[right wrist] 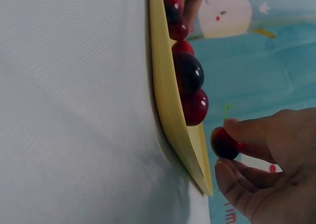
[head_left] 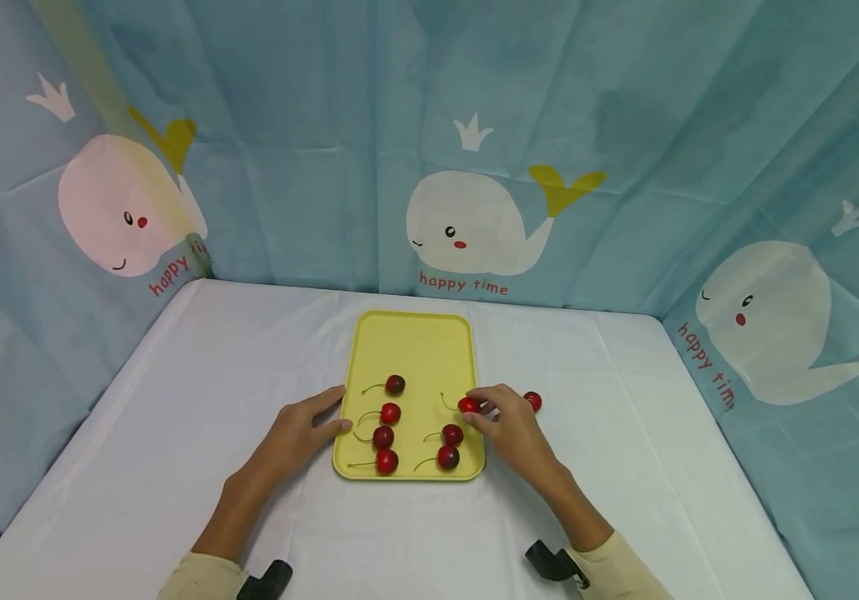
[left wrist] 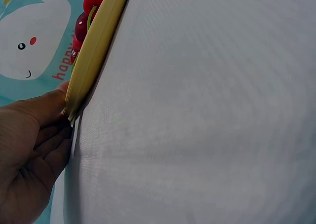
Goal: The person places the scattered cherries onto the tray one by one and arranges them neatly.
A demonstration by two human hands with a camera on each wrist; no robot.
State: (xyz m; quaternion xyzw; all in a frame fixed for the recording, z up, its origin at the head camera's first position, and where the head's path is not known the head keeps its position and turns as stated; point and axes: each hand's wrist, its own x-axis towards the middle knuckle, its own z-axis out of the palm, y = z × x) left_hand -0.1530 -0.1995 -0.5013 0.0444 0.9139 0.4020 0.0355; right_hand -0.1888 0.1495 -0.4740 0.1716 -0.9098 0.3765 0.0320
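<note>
A yellow tray [head_left: 417,342] lies on the table with cherries in two columns. My left hand [head_left: 300,437] holds the tray's left edge; in the left wrist view, its fingers [left wrist: 52,152] are bent at the rim. My right hand [head_left: 510,425] pinches a red cherry [head_left: 468,405] between thumb and fingertips, its green stem pointing left. In the right wrist view, this cherry [right wrist: 225,144] is held above the tray's rim. Two dark cherries [head_left: 447,457] sit below it in the right column. The left column has several more, the top cherry [head_left: 395,384] set a little apart.
One loose cherry [head_left: 532,402] lies on the white tablecloth [head_left: 609,383] right of the tray, just beyond my right hand. A blue curtain [head_left: 309,208] printed with whales stands behind and beside the table. Black wrist mounts [head_left: 552,561] sit at both sleeves.
</note>
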